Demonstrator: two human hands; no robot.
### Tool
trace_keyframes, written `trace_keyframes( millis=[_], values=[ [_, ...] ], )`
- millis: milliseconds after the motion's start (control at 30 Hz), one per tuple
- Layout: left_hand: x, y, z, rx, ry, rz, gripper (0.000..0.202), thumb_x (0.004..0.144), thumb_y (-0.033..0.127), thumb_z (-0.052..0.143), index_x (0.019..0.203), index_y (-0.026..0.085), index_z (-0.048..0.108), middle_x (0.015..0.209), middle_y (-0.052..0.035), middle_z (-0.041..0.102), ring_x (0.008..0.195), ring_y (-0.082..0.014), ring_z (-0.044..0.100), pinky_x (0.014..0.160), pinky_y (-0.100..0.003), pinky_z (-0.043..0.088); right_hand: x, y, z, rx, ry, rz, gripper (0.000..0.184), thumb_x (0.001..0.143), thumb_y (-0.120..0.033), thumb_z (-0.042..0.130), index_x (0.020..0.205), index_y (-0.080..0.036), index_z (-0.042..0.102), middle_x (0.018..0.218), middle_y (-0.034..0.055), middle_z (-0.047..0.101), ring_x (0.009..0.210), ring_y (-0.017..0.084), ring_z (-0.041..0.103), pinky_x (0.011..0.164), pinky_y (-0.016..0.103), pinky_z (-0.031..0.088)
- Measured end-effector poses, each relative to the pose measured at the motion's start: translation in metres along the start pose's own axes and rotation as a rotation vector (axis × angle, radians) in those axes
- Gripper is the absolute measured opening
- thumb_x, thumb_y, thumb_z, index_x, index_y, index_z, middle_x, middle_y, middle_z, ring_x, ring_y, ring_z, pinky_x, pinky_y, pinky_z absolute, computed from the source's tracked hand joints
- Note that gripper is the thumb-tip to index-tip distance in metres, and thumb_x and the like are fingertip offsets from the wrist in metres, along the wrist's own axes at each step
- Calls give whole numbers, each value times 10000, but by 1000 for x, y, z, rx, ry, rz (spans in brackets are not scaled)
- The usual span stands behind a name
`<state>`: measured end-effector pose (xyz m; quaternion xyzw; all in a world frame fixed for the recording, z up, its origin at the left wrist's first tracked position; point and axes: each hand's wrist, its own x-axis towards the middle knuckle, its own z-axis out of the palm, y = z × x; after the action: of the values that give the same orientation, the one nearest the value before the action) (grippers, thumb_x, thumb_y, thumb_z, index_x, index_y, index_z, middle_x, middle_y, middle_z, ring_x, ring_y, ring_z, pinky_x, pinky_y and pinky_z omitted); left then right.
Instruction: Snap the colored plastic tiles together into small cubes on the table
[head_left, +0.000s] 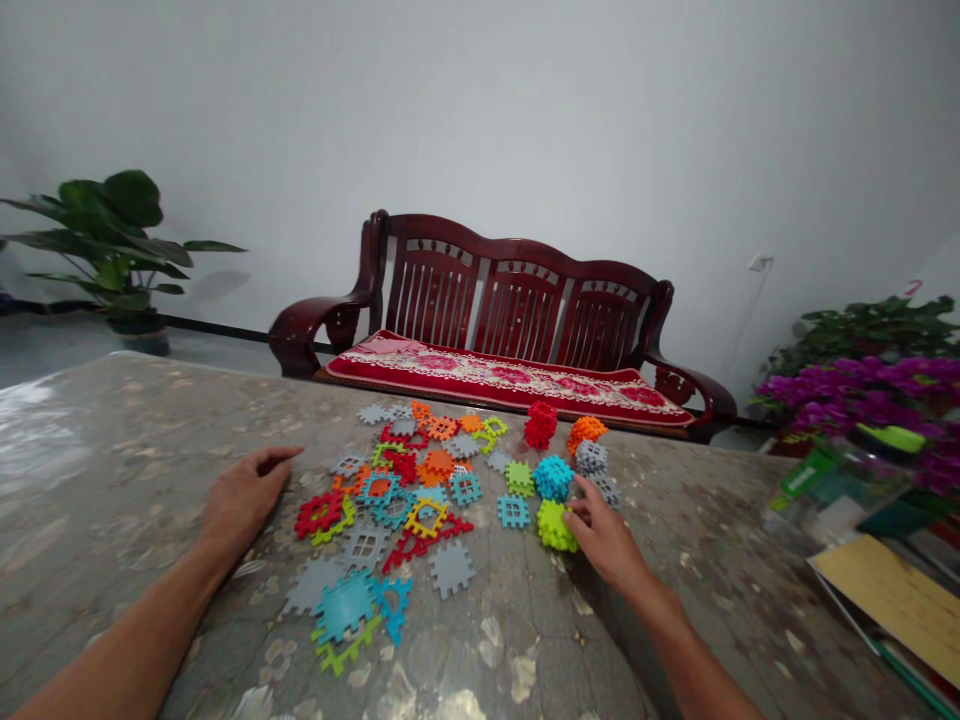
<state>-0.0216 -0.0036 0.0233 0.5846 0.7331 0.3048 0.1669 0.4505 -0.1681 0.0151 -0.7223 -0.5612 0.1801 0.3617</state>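
My left hand [251, 495] rests on the table to the left of a spread of flat interlocking tiles, its fingers stretched to the right and holding nothing. Nearest to it are a red tile [319, 513] and a grey window tile [349, 464]. My right hand [604, 535] is at the right of the spread, fingers apart, its fingertips against a lime-green stack of tiles [555, 527]. Just beyond, a blue stack [553, 478] lies close to the index fingertip. Left of these are a blue window tile [513, 512] and a flat green tile [519, 478].
Farther back are a red stack [540, 425], an orange stack [586, 433] and grey stacks [592, 458]. A clear container with a green lid [877, 470] and a yellowish folder [892, 590] sit at the right. Behind the table [150, 420] stands a wooden bench [517, 300].
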Motion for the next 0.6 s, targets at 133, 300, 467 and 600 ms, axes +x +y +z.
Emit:
trace_keyframes(
  millis=[133,300,467,600],
  values=[
    [2,-2,2,17,0,-7,377,888,326,490,1179,200,694,995,-69,743,870,-223,658,703,-274,442,8,2,-4,0,59,50,677,886,-469,412,1502,-206,311,1108,91,697,1028,261,657,936,418,466],
    [2,-2,1,10,-2,-12,376,885,330,487,1174,205,695,1011,-74,743,879,-230,659,725,-289,451,26,3,-2,12,-1,72,618,925,-462,345,1505,-250,342,1225,97,670,1091,251,649,993,421,455],
    [1,-2,1,19,-3,6,387,888,325,474,1183,199,691,1053,-84,734,918,-238,656,776,-306,462,34,3,1,46,-46,41,591,954,-487,304,1515,-300,332,1364,68,601,995,219,685,975,420,479],
    [2,-4,3,27,-3,10,388,885,328,475,1186,208,689,1033,-80,737,892,-235,655,760,-309,465,34,4,-2,-44,-65,-34,580,953,-526,315,1493,-327,386,1406,58,574,1011,241,674,1004,454,456]
  ],
)
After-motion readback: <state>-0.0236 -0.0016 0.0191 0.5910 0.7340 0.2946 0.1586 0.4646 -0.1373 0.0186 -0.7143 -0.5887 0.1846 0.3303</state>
